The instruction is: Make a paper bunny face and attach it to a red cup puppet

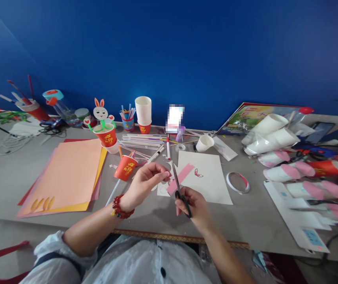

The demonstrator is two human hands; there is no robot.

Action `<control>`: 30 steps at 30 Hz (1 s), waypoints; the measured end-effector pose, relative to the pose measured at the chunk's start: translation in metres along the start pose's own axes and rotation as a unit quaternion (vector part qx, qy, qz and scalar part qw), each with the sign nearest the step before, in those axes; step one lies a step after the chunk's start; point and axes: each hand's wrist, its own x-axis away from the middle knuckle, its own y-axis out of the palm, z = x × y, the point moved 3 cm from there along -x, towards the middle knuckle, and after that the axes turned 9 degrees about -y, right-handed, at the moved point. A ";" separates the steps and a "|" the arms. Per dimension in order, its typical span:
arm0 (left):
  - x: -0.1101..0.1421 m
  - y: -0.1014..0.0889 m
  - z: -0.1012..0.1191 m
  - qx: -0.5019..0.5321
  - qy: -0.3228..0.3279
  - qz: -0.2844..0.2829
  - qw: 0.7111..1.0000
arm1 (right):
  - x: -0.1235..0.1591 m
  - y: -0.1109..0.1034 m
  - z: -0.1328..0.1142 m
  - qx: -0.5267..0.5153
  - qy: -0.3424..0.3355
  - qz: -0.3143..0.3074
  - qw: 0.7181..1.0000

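Observation:
My right hand (pixel 195 203) grips black-handled scissors (pixel 175 175), their blades pointing away from me. Just left of the blades, the fingers of my left hand (pixel 145 183) are pinched together. Whatever small piece sits between those fingertips is too small to make out. Beneath the scissors lies a pink paper strip (pixel 188 172), partly over a white sheet (pixel 213 187) that bears a small red-and-black drawing. A white paper scrap (pixel 163 190) with pencil outlines is under my hands. Left of them, a red paper cup (pixel 125 168) lies tilted near my left wrist.
A rabbit figure (pixel 100 112) stands in a red cup at the back left. Coloured paper sheets (pixel 74 173) are stacked on the left. Straws (pixel 145 140), a marker (pixel 168 148), a white cup (pixel 204 143) and a tape roll (pixel 238 182) lie around. Bagged cups (pixel 271 134) stand right.

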 end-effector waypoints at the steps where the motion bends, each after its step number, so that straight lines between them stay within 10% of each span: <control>1: 0.000 -0.001 -0.001 -0.005 -0.005 0.006 1.000 | 0.000 -0.007 0.002 0.035 -0.011 0.012 0.999; 7: 0.000 -0.007 -0.010 -0.020 -0.033 0.032 0.999 | 0.008 -0.043 0.012 0.241 -0.057 0.073 0.966; 30: 0.001 0.010 -0.020 0.087 -0.017 0.038 0.995 | 0.005 0.009 0.007 0.019 -0.012 -0.017 1.000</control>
